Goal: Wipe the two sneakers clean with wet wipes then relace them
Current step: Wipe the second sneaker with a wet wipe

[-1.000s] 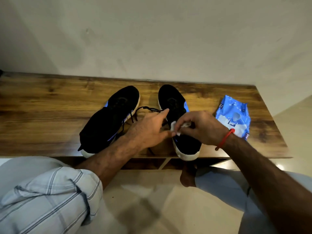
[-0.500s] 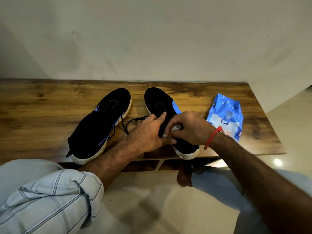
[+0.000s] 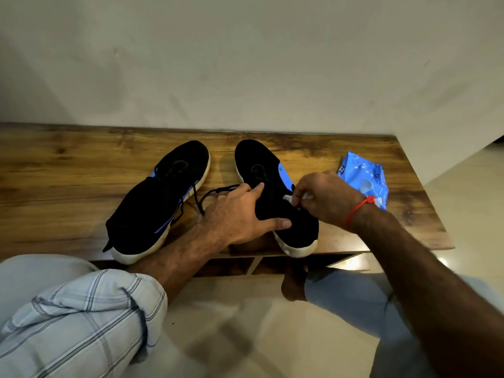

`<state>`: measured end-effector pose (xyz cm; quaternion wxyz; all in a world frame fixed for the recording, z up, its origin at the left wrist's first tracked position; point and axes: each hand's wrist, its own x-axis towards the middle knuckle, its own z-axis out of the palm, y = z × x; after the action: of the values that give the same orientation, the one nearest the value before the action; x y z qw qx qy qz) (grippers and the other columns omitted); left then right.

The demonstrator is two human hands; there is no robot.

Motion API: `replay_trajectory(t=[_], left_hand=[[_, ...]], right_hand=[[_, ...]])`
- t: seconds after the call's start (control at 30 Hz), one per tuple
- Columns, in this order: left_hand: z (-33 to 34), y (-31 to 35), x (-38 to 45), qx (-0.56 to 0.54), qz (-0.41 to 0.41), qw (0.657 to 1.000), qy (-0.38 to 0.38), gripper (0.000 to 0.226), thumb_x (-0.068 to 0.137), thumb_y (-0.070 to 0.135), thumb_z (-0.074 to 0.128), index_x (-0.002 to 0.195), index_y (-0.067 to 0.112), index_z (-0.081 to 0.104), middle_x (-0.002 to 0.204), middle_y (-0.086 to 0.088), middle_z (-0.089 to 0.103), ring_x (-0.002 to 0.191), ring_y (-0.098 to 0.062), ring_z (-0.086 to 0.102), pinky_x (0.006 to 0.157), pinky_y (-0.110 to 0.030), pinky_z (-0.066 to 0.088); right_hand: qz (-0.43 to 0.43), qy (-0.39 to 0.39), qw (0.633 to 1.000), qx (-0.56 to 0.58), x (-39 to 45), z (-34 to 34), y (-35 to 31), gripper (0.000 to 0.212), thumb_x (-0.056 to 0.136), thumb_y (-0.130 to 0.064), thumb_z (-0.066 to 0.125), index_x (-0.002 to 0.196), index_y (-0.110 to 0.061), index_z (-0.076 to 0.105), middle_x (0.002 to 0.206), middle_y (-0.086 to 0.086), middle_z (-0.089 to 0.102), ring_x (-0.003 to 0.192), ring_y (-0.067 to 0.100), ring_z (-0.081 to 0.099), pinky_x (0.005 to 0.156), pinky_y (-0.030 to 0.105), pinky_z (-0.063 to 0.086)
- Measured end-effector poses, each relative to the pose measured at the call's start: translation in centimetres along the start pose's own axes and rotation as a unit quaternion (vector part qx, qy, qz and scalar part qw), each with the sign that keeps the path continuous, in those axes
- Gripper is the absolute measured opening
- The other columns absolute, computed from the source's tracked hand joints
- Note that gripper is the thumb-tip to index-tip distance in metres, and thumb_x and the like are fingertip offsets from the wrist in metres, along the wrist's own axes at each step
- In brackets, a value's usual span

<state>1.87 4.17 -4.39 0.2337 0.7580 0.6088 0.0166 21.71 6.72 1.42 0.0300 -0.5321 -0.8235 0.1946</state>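
1. I am viewing the right sneaker (image 3: 266, 175) on the wooden bench (image 3: 68, 170). Its long axis is running from the bench's near edge toward the wall, toe pointing at the wall and tilting slightly left, white heel sitting at the near edge.
2. I am viewing the left sneaker (image 3: 161, 197) just beside it, apart from it. Its long axis is lying diagonally: toe pointing away and to the right, heel overhanging the near edge toward the left.
3. A black lace (image 3: 215, 190) is trailing loose on the bench between the two sneakers.
4. The left hand (image 3: 240, 214) is resting on the right sneaker's inner side. The hand is spreading wide: the fingers are lying fairly straight over the upper, and the thumb is pressing flat across the heel area. I am reading it as bracing, not gripping.
5. The right hand (image 3: 324, 199) is sitting at the outer side of the same sneaker, fingers curling tight and pinching a small white wet wipe (image 3: 287, 197) against the black upper. A red thread (image 3: 357, 208) is circling its wrist.
6. The blue wipes pack (image 3: 362, 178) is lying flat on the bench to the right, behind the right hand, well apart from the left sneaker.
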Motion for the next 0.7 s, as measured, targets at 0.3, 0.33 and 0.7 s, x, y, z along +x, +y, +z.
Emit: replay_trajectory(t=[0.3, 0.33, 0.7], left_hand=[[-0.3, 0.5, -0.1, 0.017, 0.012, 0.999, -0.026, 0.112, 0.072, 0.093, 0.043, 0.162, 0.033, 0.013, 0.149, 0.003, 0.042, 0.134, -0.02, 0.045, 0.098, -0.04, 0.046], [-0.3, 0.6, -0.1, 0.023, 0.01, 0.999, -0.023, 0.111, 0.073, 0.093, 0.042, 0.162, 0.033, 0.014, 0.15, 0.003, 0.042, 0.135, -0.021, 0.045, 0.099, -0.04, 0.045], [-0.9, 0.5, -0.6, 0.049, 0.021, 0.998, -0.018, 0.092, 0.089, 0.074, 0.049, 0.162, 0.035, 0.01, 0.148, 0.0, 0.043, 0.129, -0.027, 0.051, 0.095, -0.043, 0.049]], right_hand=[[0.062, -0.081, 0.984, 0.149, -1.7, -3.2, 1.1, 0.018, 0.084, -0.004, 0.073, 0.078, -0.021, 0.076, 0.078, -0.004, 0.074, 0.07, 0.002, 0.067, 0.069, 0.013, 0.051], [0.051, -0.079, 0.989, 0.114, -1.7, -2.9, 0.9, 0.019, 0.083, -0.007, 0.074, 0.077, -0.024, 0.076, 0.076, -0.007, 0.073, 0.069, 0.0, 0.066, 0.066, 0.011, 0.048], [-0.044, -0.179, 0.94, 0.286, -1.4, -2.7, -2.3, 0.011, 0.086, -0.005, 0.073, 0.092, -0.014, 0.077, 0.093, 0.012, 0.075, 0.084, 0.032, 0.071, 0.084, 0.039, 0.058]])
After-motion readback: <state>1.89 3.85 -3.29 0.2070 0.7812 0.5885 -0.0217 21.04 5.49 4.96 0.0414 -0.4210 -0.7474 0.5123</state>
